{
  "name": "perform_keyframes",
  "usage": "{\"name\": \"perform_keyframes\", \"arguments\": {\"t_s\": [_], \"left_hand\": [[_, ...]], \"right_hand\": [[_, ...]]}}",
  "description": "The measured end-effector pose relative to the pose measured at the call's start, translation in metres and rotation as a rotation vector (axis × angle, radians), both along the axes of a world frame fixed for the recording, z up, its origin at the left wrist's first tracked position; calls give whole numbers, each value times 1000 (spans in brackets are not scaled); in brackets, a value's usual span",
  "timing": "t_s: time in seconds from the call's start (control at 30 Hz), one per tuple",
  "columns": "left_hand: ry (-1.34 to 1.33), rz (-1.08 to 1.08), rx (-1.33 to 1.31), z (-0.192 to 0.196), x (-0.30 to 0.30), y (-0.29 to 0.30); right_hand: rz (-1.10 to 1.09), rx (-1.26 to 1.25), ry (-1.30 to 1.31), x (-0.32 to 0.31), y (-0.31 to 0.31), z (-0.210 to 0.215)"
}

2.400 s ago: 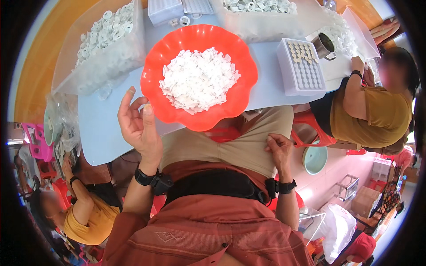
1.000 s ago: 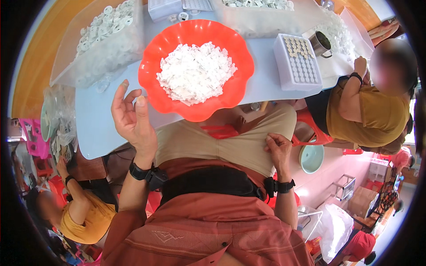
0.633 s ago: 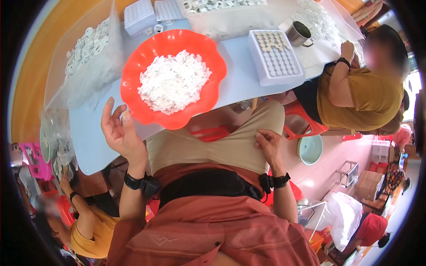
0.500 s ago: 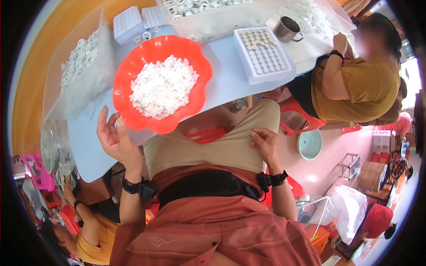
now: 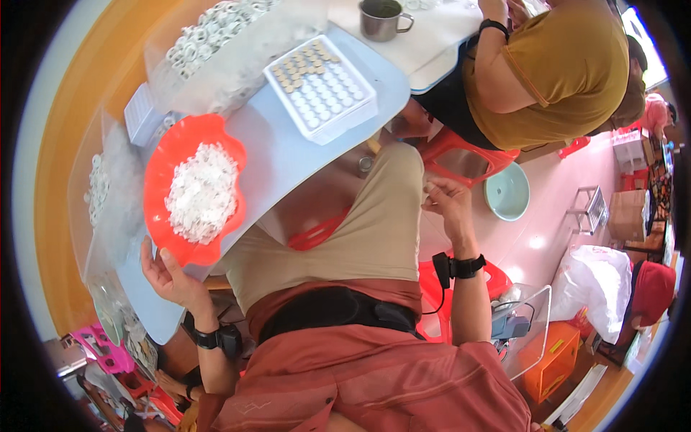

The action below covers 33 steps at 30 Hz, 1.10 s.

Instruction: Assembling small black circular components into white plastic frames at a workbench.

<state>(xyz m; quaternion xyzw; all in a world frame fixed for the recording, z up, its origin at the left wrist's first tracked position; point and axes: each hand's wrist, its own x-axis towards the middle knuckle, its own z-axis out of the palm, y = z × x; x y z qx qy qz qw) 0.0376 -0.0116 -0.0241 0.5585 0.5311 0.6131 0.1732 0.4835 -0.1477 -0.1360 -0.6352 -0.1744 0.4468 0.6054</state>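
Observation:
A red bowl (image 5: 152, 198) with a wavy rim stands on the pale blue tabletop, heaped with small white pieces (image 5: 203, 193). Beside its near edge is my left hand (image 5: 171, 281), palm up, fingers apart and nothing in them; the thumb is close to the rim, and I cannot tell whether it touches. My right hand (image 5: 450, 205) is off the table, just right of my right thigh, its fingers curled in a pinch. Whatever those fingers hold, if anything, is too small to make out.
A white tray (image 5: 335, 119) of round white and tan pieces stands right of the bowl, with a metal mug (image 5: 381, 20) behind. Clear bins (image 5: 237, 79) of white rings line the back. A co-worker (image 5: 554, 65) sits at right, near a red stool (image 5: 468, 155) and pale green basin (image 5: 507, 191).
My view has turned toward the right, so the table and bowl appear further left. My right hand has moved from the top of my thigh out past its right side. My left hand stays by the bowl.

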Motion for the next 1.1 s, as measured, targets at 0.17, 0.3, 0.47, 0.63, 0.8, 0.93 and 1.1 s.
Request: {"name": "perform_keyframes", "arguments": {"t_s": [0.17, 0.3, 0.47, 0.63, 0.8, 0.93, 1.1], "left_hand": [[24, 13, 20, -4, -2, 3], [-96, 5, -12, 1, 2, 1], [-79, -2, -34, 0, 3, 3], [-30, 1, -34, 0, 8, 4], [33, 62, -71, 6, 16, 1], [302, 215, -27, 1, 19, 6], [481, 199, -66, -4, 8, 6]], "right_hand": [[-137, -72, 11, 50, -2, -25], [-161, -141, 60, 70, -7, -71], [-153, -225, 117, 66, -13, -122], [-156, -288, 186, 65, -17, -174], [-94, -455, 11, 78, -34, -240], [0, -611, -151, 100, -48, -293], [203, -698, -303, 102, -31, -335]]}}
